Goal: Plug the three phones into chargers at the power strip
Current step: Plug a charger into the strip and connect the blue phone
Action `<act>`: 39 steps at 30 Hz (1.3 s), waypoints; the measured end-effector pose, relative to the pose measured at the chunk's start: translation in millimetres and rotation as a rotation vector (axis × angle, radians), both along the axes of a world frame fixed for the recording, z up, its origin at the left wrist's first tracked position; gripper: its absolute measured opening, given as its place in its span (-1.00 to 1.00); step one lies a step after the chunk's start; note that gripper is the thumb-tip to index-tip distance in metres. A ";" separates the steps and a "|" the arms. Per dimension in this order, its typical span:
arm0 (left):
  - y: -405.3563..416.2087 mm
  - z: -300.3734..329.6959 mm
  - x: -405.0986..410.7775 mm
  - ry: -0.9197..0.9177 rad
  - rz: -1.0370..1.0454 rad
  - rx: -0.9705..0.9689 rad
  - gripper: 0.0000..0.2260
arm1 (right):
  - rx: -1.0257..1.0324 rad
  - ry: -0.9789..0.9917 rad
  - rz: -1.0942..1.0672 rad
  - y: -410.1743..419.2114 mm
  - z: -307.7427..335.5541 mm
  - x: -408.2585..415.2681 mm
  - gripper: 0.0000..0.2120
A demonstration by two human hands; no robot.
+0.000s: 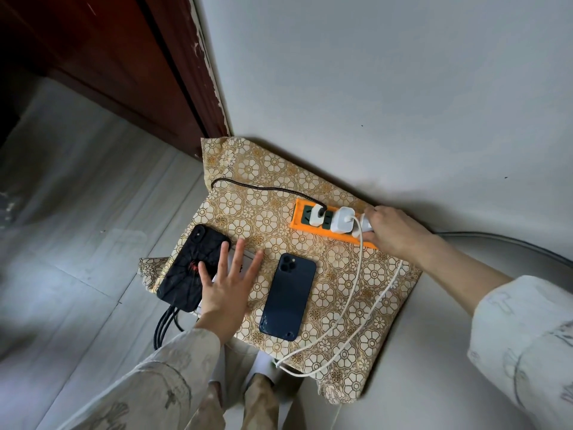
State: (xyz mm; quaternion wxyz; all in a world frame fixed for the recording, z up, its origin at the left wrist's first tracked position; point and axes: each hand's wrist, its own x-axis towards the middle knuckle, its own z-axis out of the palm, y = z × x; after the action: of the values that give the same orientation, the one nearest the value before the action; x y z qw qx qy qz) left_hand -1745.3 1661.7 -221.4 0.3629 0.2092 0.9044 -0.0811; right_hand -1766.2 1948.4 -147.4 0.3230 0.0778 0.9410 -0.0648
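Lying face down on the small desk (347, 305) draped in a cream cloth printed with gold flowers (273, 193): a dark navy phone with a triple camera (288, 297), near the middle, not touching any cable. Lying to its left, also face down, partly overhanging the near left edge: a black phone in a cracked-looking patterned case (186, 271), with black cables (164, 325) hanging below its lower end (whether plugged into it or merely passing beneath, hard to tell from here). Peeking out between the two, mostly hidden: a white phone-like slab (246, 262), possibly the third phone, though too covered to be sure.

Hovering or resting over that white slab with fingers spread flat, gripping nothing: the left hand (224, 293), its little-finger side overlapping the black phone's edge.

Sitting at the far right of the desk, close to the grey wall (372, 88): an orange power strip with dark green sockets (302, 217). Standing plugged into it: a small white charger with a dark braided cable (317, 215) curving away to the left across the cloth, and just beside it a larger white charger block (342, 223). Closing around a third white plug (366, 226) at the strip's right end, thumb and fingers pinching it: the right hand (393, 231). Trailing from that end down across the cloth and off the near edge: two white cables (347, 308), free ends out of sight.
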 end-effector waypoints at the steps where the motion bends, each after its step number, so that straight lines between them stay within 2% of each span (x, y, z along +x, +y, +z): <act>1: -0.1 0.2 -0.8 -0.006 0.002 0.004 0.08 | 0.002 -0.006 0.006 0.1 0.2 -1.1 -0.59; 9: -0.8 2.5 -1.9 -0.002 -0.001 0.028 0.02 | 0.031 0.058 -0.026 -3.9 -0.4 3.8 -0.60; 13: -1.0 0.4 -0.8 0.005 0.001 0.042 -0.02 | 0.061 0.177 -0.149 -6.9 -8.9 19.4 -0.47; 16: -2.1 -0.2 -0.9 0.003 -0.006 0.083 -0.14 | -0.024 0.333 -0.443 -12.0 -10.1 35.6 -0.54; 19: -4.0 -0.3 -1.7 -0.004 -0.011 0.084 -0.12 | -0.273 0.423 -0.929 -25.5 -10.5 60.8 -0.63; 22: -6.5 -1.9 -3.6 -0.023 -0.029 0.110 -0.05 | -0.678 0.335 -1.319 -56.0 -15.6 101.6 -0.79; 25: -9.0 -2.3 -4.8 -0.043 -0.046 0.123 -0.04 | -0.814 0.204 -1.476 -92.8 -25.8 143.3 -0.80; 28: -10.1 0.2 -5.0 -0.049 -0.047 0.131 -0.08 | -0.873 0.131 -1.571 -123.3 -37.3 175.2 -0.80; 32: -5.7 8.9 3.6 -0.059 -0.026 0.209 -0.24 | -0.851 0.005 -1.574 -153.5 -42.9 199.4 -0.80; 37: -11.9 24.6 69.0 -0.173 0.015 0.429 -0.47 | -0.710 0.116 -1.493 -162.4 -16.7 201.8 -0.72; 39: -21.7 35.1 98.4 -0.267 0.095 0.525 -0.50 | -0.784 0.130 -1.554 -159.8 -0.4 202.5 -0.76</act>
State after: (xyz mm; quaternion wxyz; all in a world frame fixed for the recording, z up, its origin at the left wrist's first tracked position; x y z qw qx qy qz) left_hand -1646.8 1639.9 -186.3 0.4155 0.2620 0.8475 0.2010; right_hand -1563.7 1788.6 -147.7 0.1367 0.5770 0.5478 -0.5901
